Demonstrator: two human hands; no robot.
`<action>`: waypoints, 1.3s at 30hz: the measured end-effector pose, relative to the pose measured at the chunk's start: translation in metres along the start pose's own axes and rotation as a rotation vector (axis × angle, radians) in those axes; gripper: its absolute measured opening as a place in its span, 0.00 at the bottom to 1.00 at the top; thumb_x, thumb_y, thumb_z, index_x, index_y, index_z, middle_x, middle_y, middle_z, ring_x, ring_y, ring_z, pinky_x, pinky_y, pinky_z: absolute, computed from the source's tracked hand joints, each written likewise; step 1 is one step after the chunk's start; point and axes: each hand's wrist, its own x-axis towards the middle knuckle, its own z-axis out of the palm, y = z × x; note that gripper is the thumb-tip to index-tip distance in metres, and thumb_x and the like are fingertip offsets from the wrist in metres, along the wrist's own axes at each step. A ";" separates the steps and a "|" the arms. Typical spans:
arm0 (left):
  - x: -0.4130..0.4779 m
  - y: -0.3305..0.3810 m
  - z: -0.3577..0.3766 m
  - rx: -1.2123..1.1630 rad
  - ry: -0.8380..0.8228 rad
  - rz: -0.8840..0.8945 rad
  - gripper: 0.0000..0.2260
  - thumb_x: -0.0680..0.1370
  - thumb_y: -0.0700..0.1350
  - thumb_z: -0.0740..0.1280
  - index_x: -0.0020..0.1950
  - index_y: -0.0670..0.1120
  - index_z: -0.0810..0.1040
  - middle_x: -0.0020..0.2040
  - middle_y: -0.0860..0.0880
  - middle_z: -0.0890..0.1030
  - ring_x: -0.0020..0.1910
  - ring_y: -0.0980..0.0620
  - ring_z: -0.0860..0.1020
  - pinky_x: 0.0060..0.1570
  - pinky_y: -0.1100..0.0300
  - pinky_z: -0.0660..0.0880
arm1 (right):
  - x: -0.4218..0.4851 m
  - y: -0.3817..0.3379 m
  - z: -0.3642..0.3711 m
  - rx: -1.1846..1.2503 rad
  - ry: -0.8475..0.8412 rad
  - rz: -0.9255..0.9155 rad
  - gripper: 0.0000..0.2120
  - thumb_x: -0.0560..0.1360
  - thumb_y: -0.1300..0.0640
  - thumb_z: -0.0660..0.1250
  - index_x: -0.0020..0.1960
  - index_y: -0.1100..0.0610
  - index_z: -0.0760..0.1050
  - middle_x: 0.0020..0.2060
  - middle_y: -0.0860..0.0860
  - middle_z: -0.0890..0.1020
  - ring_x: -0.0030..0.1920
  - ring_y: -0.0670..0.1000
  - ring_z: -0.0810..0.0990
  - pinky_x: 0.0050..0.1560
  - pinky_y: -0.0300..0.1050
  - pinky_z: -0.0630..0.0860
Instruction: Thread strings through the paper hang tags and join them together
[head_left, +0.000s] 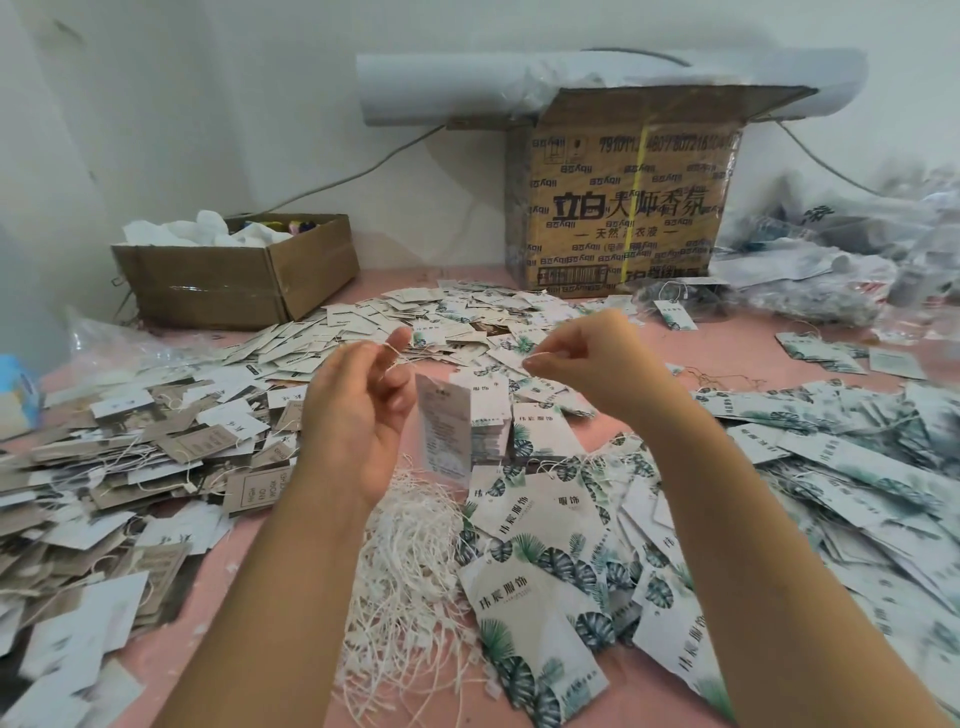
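My left hand (358, 410) is raised over the table and pinches one end of a thin white string (395, 358) between thumb and forefinger. A small stack of paper hang tags (444, 426) dangles from that string beside my left palm. My right hand (587, 364) pinches the string's other end at its fingertips, apart from the left hand. Below my hands lies a loose bundle of white strings (410, 561) on the pink table (727, 353). Leaf-printed tags (540, 571) lie in piles to the right.
Brown and white tags (130, 467) cover the table's left side; more tags (415, 322) spread behind my hands. A low open cardboard box (234, 280) stands at the back left, a tall printed carton (623, 197) at the back, plastic bags (831, 260) at the far right.
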 end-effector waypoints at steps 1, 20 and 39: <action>0.003 0.001 -0.003 -0.062 0.007 -0.043 0.05 0.80 0.37 0.58 0.44 0.41 0.67 0.38 0.45 0.83 0.24 0.58 0.70 0.22 0.68 0.67 | -0.001 0.003 -0.003 0.042 -0.007 0.010 0.06 0.71 0.51 0.70 0.37 0.51 0.80 0.17 0.43 0.70 0.18 0.42 0.63 0.29 0.37 0.63; -0.004 -0.007 -0.001 0.237 -0.109 -0.019 0.09 0.66 0.35 0.67 0.45 0.41 0.81 0.35 0.48 0.83 0.34 0.56 0.81 0.35 0.68 0.77 | -0.007 -0.004 -0.003 0.591 -0.074 -0.071 0.07 0.80 0.66 0.55 0.47 0.57 0.70 0.26 0.50 0.76 0.28 0.49 0.73 0.31 0.39 0.72; -0.016 -0.010 0.011 0.453 -0.317 0.126 0.17 0.65 0.43 0.70 0.53 0.48 0.75 0.38 0.48 0.84 0.33 0.57 0.79 0.35 0.65 0.75 | -0.007 -0.012 -0.011 0.184 -0.008 -0.138 0.02 0.70 0.56 0.72 0.39 0.53 0.82 0.33 0.54 0.82 0.32 0.52 0.77 0.35 0.41 0.75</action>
